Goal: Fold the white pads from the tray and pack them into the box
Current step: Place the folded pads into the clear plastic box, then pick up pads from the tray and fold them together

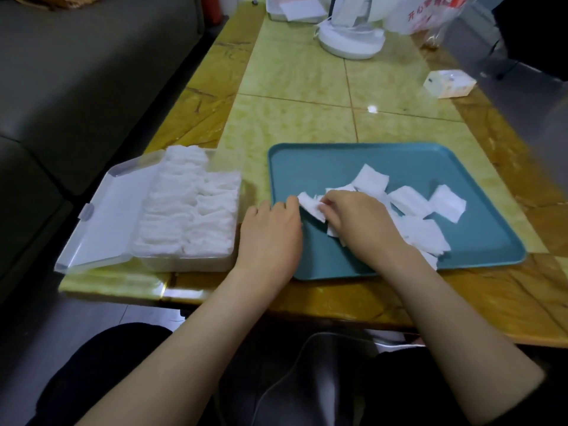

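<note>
1. On the near part of the yellow-green tiled table [292,118]: a teal tray [338,161], rectangular with rounded corners, set flat, its near left corner close to the table edge.
2. Loose white pads [445,204]: small squares, unfolded, scattered and partly overlapping across the middle and right of the tray; some are hidden under the right wrist.
3. White pad [310,207]: at the left of the tray, held between the two hands, its left corner raised off the tray floor.
4. Right hand [359,216]: over the tray, back upward, fingers curled, thumb and fingertips pinching the white pad at its right side.
5. Left hand [270,235]: over the tray's left rim, back upward, fingers bent downward. The fingertip nearest the pad touches its left edge; whether it pinches the pad cannot be told.
6. Clear plastic box [184,259]: just left of the tray, at the table's near left corner, apart from the tray.
7. Hinged lid [113,216]: swung open to the left, lying tilted past the table edge.
8. Folded pads [190,210]: packed in rows inside the box, filling it up to its rim.
9. Far end of the table: a round white appliance base [350,41], a plastic bag with red print [430,13], and a small tissue packet [448,83] near the right edge.
10. Grey sofa [76,72]: along the left of the table.
</note>
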A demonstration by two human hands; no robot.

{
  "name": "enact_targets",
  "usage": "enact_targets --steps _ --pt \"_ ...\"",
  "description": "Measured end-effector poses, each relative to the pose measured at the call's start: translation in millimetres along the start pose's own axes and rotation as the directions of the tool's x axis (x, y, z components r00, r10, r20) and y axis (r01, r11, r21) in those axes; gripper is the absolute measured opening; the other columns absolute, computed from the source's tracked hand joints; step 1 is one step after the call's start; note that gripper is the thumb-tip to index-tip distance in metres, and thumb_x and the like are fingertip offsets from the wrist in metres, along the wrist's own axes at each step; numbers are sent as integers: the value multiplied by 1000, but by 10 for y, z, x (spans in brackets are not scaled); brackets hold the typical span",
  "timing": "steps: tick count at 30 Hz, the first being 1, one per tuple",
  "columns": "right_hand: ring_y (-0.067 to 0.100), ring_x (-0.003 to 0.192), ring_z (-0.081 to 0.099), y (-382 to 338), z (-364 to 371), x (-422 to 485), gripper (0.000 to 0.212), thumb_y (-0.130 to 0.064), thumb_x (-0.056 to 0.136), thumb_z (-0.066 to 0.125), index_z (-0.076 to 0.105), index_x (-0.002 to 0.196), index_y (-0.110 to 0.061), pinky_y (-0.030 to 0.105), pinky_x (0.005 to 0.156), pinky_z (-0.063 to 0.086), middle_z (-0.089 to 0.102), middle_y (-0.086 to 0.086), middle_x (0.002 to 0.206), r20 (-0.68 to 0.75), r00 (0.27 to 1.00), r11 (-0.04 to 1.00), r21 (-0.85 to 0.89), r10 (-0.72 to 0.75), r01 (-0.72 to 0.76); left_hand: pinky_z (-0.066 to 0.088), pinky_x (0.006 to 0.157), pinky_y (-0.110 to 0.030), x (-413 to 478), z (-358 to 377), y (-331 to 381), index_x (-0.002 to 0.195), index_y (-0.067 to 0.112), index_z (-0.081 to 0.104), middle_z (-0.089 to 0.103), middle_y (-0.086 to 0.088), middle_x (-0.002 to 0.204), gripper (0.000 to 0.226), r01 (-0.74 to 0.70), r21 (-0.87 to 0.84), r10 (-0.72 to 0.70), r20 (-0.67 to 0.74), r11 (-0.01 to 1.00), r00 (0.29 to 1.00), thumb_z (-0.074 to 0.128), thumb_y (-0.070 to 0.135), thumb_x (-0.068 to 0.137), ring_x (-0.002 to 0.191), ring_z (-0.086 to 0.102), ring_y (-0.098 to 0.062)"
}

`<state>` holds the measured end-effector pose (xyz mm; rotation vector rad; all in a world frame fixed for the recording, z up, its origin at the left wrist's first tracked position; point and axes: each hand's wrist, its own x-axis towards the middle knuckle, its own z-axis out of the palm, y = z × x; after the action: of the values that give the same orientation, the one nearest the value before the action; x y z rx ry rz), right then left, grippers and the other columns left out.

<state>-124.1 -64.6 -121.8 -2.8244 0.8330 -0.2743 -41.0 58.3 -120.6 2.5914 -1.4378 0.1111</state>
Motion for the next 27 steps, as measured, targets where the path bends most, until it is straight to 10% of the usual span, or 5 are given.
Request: enact_targets --steps 13,21,27 --pt "14 81 55 -64 -60 -70 24 -33 93 54 66 91 -13 27 78 43 60 3 90 -95 995 898 439 20 24 36 90 -38 133 -39 69 125 20 50 64 -2 105 29 103 -445 -144 -60 890 988 45 31 99 108 52 -26" --pt "7 73 51 -137 -273 -117 9 -27 95 52 51 89 -20 11 64 39 56 -7 82 -493 836 788 603 242 128 41 58 -10 182 -107 38 116 23 50 51 11 79 28 97 -840 -247 -45 534 968 58 12 92 69 56 -4" --pt "4 74 51 -208 -130 -135 9 -23 93 56 57 92 -14 8 67 38 57 -4 88 -370 925 806 571 84 155 49 63 -16 177 -159 31 111 23 49 55 6 79 28 74 -921 -277 -38 382 960 61 10 90 71 63 -9"
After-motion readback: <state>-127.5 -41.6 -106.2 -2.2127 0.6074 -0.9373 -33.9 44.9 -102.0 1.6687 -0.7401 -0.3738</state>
